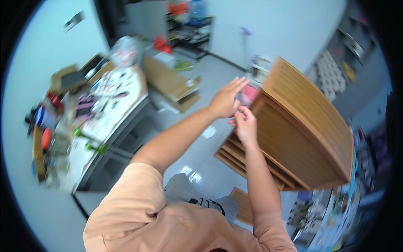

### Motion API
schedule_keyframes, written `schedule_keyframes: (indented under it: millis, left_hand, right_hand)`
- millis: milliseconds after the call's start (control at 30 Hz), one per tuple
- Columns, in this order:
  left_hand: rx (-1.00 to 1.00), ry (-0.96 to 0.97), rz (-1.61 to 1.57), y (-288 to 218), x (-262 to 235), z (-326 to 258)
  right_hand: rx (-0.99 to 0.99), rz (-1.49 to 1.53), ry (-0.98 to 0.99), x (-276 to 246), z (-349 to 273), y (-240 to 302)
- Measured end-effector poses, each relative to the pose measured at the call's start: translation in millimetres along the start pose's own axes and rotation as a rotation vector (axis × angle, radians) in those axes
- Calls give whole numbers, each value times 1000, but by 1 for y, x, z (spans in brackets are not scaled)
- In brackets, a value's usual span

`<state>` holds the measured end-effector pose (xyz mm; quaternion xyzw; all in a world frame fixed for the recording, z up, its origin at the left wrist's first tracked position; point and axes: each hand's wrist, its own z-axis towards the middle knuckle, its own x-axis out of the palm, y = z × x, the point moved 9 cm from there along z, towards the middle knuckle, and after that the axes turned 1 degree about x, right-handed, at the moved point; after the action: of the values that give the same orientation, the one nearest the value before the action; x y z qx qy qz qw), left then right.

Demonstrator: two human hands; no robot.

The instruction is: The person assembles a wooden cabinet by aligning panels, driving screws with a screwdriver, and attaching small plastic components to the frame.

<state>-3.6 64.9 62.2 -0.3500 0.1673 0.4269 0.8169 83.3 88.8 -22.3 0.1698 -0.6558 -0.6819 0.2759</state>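
Note:
My left hand (226, 98) is raised in front of me, its fingers stretched out toward the far side. Just below and to its right is my right hand (246, 127), its fingers bent and drawn together near the left palm. Whether the two hands touch, or whether anything small is between the right fingers, is too blurred to tell. Beside the right hand stands a wooden cabinet (298, 138) with a slatted top panel (312, 98) and open slots (239, 153) low on its near left side.
On the left, a white desk (136, 88) carries clutter, green dumbbells (95, 147), glass jars (58, 147) and a cardboard box (69, 80). Flattened cardboard (161, 82) lies beyond it. A black rack (191, 35) stands far back. A wooden board (242, 206) lies by my legs.

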Motion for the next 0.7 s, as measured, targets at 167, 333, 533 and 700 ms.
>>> schedule_keyframes:
  millis: [167,333,533,700]
  left_hand:
    - [-609,-246,-118,40,-105,-126]
    - [-892,-348,160,33,-209,-240]
    - [-1101,-459,165,52,-268,-313]
    - [-1194,-501,143,81,-293,-343]
  right_hand:
    - [171,-138,253,100,-4,8]
    - [242,-181,536,210,-20,-4]
    - [111,-367,719,290,-20,-21]
    - [24,-564,781,338,11,-14]
